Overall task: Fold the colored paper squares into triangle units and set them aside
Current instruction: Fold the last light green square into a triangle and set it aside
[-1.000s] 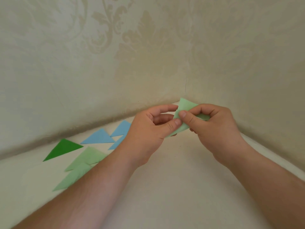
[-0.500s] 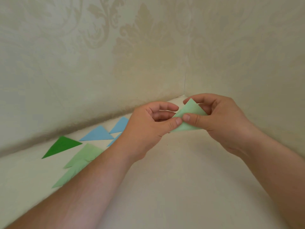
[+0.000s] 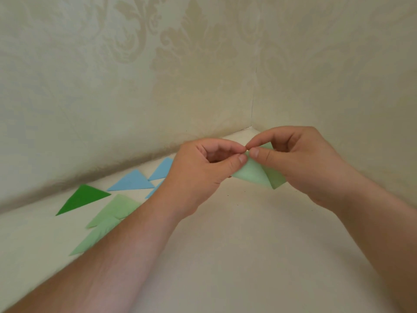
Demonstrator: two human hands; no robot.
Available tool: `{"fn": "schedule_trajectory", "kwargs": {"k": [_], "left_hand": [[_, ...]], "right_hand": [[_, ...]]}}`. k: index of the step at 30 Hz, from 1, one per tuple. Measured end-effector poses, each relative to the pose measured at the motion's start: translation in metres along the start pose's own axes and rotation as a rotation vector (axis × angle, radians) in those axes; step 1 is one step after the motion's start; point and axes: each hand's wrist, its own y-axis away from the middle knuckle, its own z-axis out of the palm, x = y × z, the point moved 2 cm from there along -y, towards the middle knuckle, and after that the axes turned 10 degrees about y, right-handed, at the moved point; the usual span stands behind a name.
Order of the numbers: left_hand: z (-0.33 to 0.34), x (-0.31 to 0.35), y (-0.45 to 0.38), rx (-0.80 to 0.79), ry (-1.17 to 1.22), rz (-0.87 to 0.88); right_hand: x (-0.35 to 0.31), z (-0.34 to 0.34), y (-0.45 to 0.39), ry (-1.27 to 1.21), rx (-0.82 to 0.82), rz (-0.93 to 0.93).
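A light green paper (image 3: 255, 173) hangs folded between both hands above the cream surface (image 3: 237, 245). My left hand (image 3: 200, 170) pinches its top corner between thumb and forefinger. My right hand (image 3: 300, 161) pinches the same corner from the right, fingertips almost touching the left ones. The paper's lower flaps point down and right, partly hidden behind my right hand. Folded triangles lie at the left: a dark green triangle (image 3: 83, 197), two light green triangles (image 3: 115, 211), and blue triangles (image 3: 133, 181), one partly hidden by my left wrist.
Patterned cream walls (image 3: 158, 75) meet in a corner (image 3: 253, 125) just behind my hands. The surface stretches toward me between my forearms.
Both hands shifted their grip to the paper's top corner and drew together. The paper, which pointed up, now hangs down below the fingertips.
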Motion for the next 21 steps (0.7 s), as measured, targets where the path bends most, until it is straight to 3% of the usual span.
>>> {"fn": "schedule_trajectory", "kwargs": {"k": [10,21], "left_hand": [[-0.0002,0.0017,0.0024,-0.023,-0.106,-0.01],[-0.0032,0.0039,0.0026,-0.038,-0.127,-0.022]], "right_hand": [[0.0014,-0.0042,0.0009,0.223,-0.008,-0.03],[-0.0007,-0.0094,0.0001,0.306,-0.007,-0.023]]}}
